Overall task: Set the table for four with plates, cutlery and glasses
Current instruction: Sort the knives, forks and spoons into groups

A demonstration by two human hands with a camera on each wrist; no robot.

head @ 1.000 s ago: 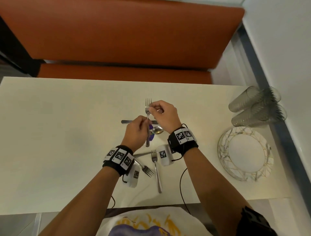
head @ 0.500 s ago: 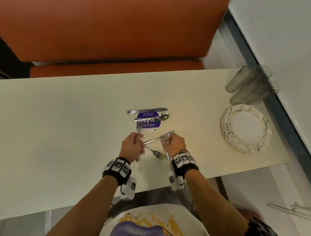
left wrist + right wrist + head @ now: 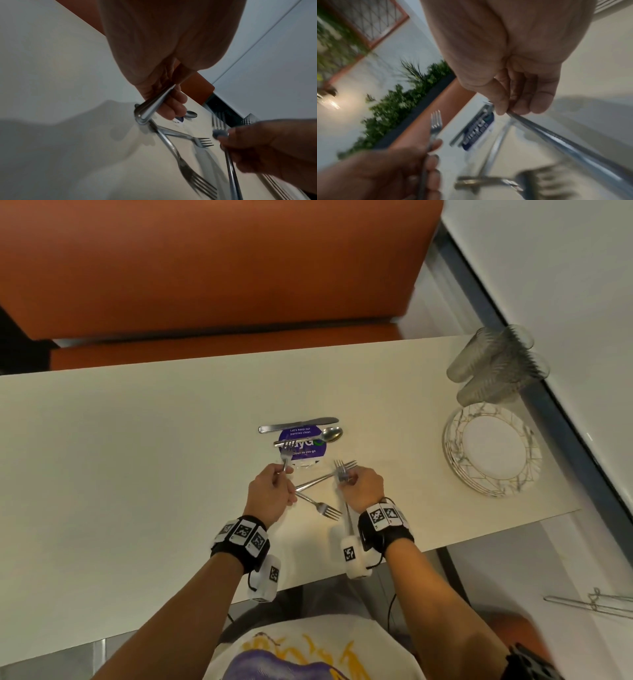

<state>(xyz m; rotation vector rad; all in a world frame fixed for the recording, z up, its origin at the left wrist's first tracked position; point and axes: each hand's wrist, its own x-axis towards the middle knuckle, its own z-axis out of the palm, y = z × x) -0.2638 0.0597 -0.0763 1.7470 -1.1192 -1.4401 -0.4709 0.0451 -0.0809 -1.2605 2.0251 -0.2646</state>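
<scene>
Left hand (image 3: 272, 491) grips one fork (image 3: 286, 455), right hand (image 3: 359, 486) grips another (image 3: 340, 470); two forks (image 3: 320, 506) lie crossed between them on the desk (image 3: 137, 457).

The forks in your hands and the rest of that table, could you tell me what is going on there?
A person is sorting cutlery at a pale table. The left hand grips one fork, the right hand grips another, and two more forks lie crossed between them. A knife and a spoon rest just beyond. The stacked plates and glasses sit at the right end, not yet laid out.
</scene>
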